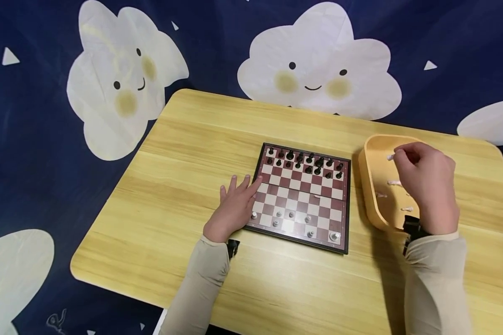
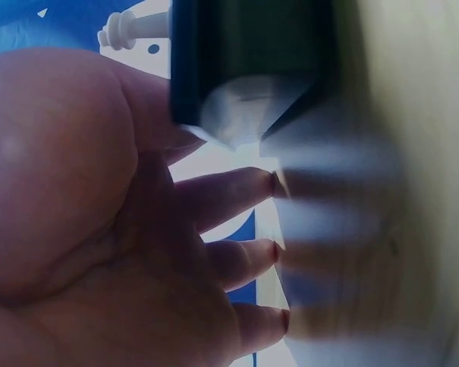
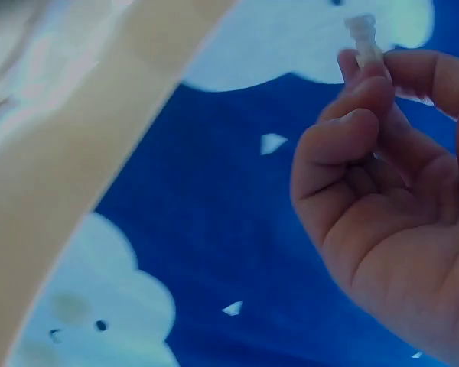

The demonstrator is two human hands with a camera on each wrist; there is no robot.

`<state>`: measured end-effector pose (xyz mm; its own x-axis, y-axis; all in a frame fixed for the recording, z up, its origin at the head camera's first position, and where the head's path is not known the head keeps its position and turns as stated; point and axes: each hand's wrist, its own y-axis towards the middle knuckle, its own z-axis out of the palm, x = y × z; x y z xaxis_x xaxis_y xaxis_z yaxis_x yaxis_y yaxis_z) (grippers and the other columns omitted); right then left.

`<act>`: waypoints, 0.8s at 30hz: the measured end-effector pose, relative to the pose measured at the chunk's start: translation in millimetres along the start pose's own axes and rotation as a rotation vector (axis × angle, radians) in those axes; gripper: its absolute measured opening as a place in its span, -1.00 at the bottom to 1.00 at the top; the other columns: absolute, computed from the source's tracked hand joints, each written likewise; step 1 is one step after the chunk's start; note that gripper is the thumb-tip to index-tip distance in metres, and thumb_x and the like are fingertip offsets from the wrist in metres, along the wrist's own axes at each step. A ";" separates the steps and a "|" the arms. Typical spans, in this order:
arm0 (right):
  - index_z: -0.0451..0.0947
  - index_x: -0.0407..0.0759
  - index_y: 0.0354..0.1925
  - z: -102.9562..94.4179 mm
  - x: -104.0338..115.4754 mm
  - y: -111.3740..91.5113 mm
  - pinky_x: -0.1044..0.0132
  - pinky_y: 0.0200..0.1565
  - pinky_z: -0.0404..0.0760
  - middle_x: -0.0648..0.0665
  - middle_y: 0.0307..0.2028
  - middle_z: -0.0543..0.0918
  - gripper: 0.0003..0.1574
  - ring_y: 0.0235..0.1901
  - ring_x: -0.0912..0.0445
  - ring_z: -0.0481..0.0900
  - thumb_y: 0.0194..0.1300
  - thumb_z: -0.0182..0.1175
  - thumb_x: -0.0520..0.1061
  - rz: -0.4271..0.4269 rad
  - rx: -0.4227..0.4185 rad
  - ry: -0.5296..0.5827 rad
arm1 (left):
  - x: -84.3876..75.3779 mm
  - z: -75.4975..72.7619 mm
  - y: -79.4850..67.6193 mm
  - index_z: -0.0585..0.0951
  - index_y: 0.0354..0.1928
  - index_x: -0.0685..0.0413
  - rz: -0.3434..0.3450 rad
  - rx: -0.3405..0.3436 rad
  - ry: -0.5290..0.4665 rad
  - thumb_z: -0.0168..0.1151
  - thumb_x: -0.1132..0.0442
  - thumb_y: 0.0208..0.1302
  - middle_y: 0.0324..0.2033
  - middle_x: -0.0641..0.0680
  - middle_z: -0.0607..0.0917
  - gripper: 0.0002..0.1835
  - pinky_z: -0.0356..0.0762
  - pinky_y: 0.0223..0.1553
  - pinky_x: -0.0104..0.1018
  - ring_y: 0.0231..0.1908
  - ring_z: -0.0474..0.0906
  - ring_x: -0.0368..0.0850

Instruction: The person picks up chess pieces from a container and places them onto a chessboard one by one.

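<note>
A white chess piece [image 3: 362, 34] is pinched between the thumb and fingertips of my right hand [image 1: 429, 186], which is above the yellow-orange tray [image 1: 370, 186]. In the right wrist view the piece's top sticks up past the fingers; its lower part is hidden. My left hand [image 1: 234, 209] touches the left edge of the chessboard [image 1: 295, 186], fingers spread and fairly straight. Black chess pieces [image 1: 300, 158] stand in two rows at the board's far side. Several white pieces [image 1: 291, 214] stand scattered on the near side, with a larger white one [image 1: 334, 237] in the near right corner.
Several more white pieces [image 1: 407, 209] lie on their sides in the tray, partly covered by the right hand. The wooden table [image 1: 159, 223] has rounded corners, and behind it hangs a dark blue cloth [image 1: 214, 46] printed with clouds.
</note>
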<state>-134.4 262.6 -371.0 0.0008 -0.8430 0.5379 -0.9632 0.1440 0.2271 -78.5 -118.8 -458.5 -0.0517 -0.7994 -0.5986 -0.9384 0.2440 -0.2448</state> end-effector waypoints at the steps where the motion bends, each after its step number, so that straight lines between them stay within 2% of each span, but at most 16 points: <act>1: 0.77 -0.22 -0.14 0.4 7.0 -3.4 0.37 -0.30 0.30 0.52 -0.62 0.40 -0.58 -0.60 0.45 0.35 0.43 0.05 -0.01 -0.010 -0.044 0.025 | -0.1 0.3 0.6 0.19 0.64 -0.19 0.001 0.003 0.000 -0.13 0.21 0.67 0.59 0.25 0.13 -0.42 -0.42 0.47 0.39 0.60 -0.32 0.32; 4: 0.79 -0.22 -0.14 2.7 29.0 -12.0 0.50 -0.33 0.29 0.53 -0.56 0.43 -0.63 -0.59 0.49 0.36 0.44 0.13 -0.03 -0.068 -0.135 0.122 | -0.9 -0.1 0.1 0.19 0.64 -0.18 0.000 0.002 0.002 -0.13 0.21 0.67 0.59 0.25 0.13 -0.42 -0.42 0.47 0.39 0.60 -0.32 0.32; 6: 0.79 -0.22 -0.10 2.5 43.0 -17.5 0.54 -0.33 0.33 0.46 -0.50 0.49 -0.67 -0.54 0.46 0.41 0.47 0.20 -0.04 -0.107 -0.148 0.189 | -1.5 -0.7 -0.4 0.19 0.64 -0.18 0.001 0.002 0.002 -0.13 0.20 0.67 0.59 0.25 0.13 -0.42 -0.42 0.47 0.40 0.60 -0.32 0.32; 10: 0.76 -0.26 -0.03 1.0 65.4 -29.5 0.55 -0.31 0.35 0.32 -0.38 0.56 -0.74 -0.43 0.38 0.44 0.50 0.26 -0.11 -0.201 -0.114 0.258 | -1.7 -0.9 -0.9 0.18 0.64 -0.18 0.001 0.007 0.000 -0.13 0.20 0.67 0.59 0.25 0.12 -0.42 -0.42 0.47 0.40 0.60 -0.33 0.32; 14: 0.73 -0.31 -0.04 1.9 82.2 -40.5 0.54 -0.28 0.36 0.22 -0.32 0.60 -0.79 -0.41 0.36 0.43 0.48 0.28 -0.19 -0.296 -0.085 0.280 | -1.2 -0.9 -0.9 0.18 0.64 -0.19 -0.003 0.011 0.002 -0.13 0.20 0.67 0.59 0.24 0.12 -0.42 -0.42 0.47 0.40 0.60 -0.33 0.32; 18: 0.74 -0.31 -0.08 4.1 93.8 -49.3 0.56 -0.30 0.41 0.11 -0.37 0.66 -0.84 -0.43 0.35 0.50 0.45 0.29 -0.26 -0.340 -0.078 0.351 | -1.6 -1.3 -0.7 0.19 0.64 -0.19 0.003 0.011 -0.005 -0.13 0.21 0.67 0.59 0.25 0.12 -0.42 -0.43 0.47 0.40 0.60 -0.33 0.32; 24: 0.73 -0.28 -0.05 9.6 104.5 -58.3 0.54 -0.33 0.43 -0.03 -0.45 0.68 -0.81 -0.48 0.33 0.52 0.38 0.32 -0.36 -0.409 -0.008 0.438 | -2.6 -2.6 -0.6 0.19 0.64 -0.18 0.002 0.010 -0.007 -0.14 0.21 0.67 0.59 0.25 0.12 -0.43 -0.42 0.47 0.41 0.60 -0.33 0.32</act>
<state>-80.8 161.1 -335.8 0.4836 -0.5389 0.6897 -0.8593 -0.1421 0.4914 -78.7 -118.3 -454.8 -0.0508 -0.7948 -0.6047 -0.9349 0.2509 -0.2512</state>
